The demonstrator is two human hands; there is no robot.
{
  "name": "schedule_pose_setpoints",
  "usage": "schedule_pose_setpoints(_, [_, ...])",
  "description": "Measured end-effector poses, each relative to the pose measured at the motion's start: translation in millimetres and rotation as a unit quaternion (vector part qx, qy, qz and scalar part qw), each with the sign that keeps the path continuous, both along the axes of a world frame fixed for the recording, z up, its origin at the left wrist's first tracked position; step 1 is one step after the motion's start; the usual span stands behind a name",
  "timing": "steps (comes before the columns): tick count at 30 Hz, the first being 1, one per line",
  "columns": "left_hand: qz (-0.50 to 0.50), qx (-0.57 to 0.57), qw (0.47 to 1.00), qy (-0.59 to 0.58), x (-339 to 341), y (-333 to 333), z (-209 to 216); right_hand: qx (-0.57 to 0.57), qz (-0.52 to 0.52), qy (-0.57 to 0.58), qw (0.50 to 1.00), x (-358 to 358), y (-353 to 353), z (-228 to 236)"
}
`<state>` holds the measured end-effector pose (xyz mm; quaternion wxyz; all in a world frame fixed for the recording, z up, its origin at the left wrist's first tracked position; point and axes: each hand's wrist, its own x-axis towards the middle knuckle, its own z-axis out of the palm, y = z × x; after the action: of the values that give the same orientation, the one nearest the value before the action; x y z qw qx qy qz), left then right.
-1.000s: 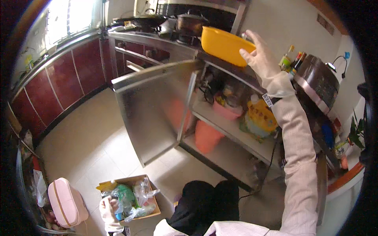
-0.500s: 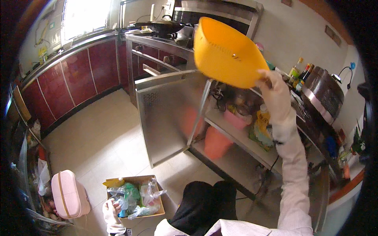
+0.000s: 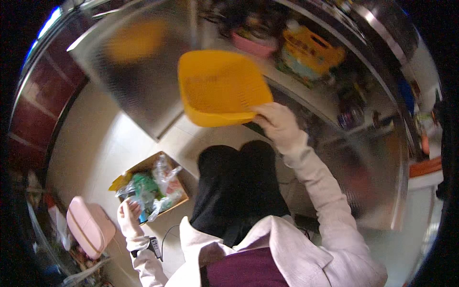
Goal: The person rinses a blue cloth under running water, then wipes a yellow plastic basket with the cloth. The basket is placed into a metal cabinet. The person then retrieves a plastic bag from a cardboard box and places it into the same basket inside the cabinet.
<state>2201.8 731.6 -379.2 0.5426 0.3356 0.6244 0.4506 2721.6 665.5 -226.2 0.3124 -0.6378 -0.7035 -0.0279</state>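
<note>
My right hand grips the rim of a yellow plastic basket at its lower right corner. The basket has rounded corners and slotted holes, and it hangs in the air in front of the cabinet, its hollow side facing me. Down at the lower left, my left hand is at the near left edge of a cardboard box, fingers curled; whatever they pinch is too blurred to make out. Clear plastic bags and a green bag fill the box.
An open metal cabinet door stands beyond the basket. Shelves at the right hold a pink basin and a yellow package. A pink lidded container sits on the floor left of the box.
My right hand has brought the yellow basket down and nearer, from above the cabinet door to in front of it. My view has tilted down. My left hand remains at the box.
</note>
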Motion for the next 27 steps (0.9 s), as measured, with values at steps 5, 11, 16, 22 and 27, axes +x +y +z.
schedule_pose_setpoints(5, [-0.045, -0.033, 0.998, 0.024, 24.0, 6.0, -12.4, -0.060, -0.010, 0.087, 0.994, 29.2, -5.6, -86.0])
schedule_pose_setpoints(11, [-0.072, -0.059, 0.983, 0.156, 51.6, 13.5, -7.3, -0.176, -0.164, 0.157, 0.958, 100.6, -17.5, -174.7])
schedule_pose_setpoints(16, [-0.098, -0.069, 0.976, 0.180, 53.1, 18.5, -22.8, -0.175, -0.306, 0.146, 0.924, 157.9, -59.0, -219.5])
schedule_pose_setpoints(22, [-0.147, -0.025, 0.948, 0.281, 57.7, 15.5, -46.2, -0.196, -0.440, -0.025, 0.876, 242.9, -33.2, -272.8])
schedule_pose_setpoints(27, [-0.218, 0.006, 0.923, 0.317, 67.6, 6.1, -50.9, -0.195, -0.495, -0.030, 0.846, 275.4, 3.2, -314.6])
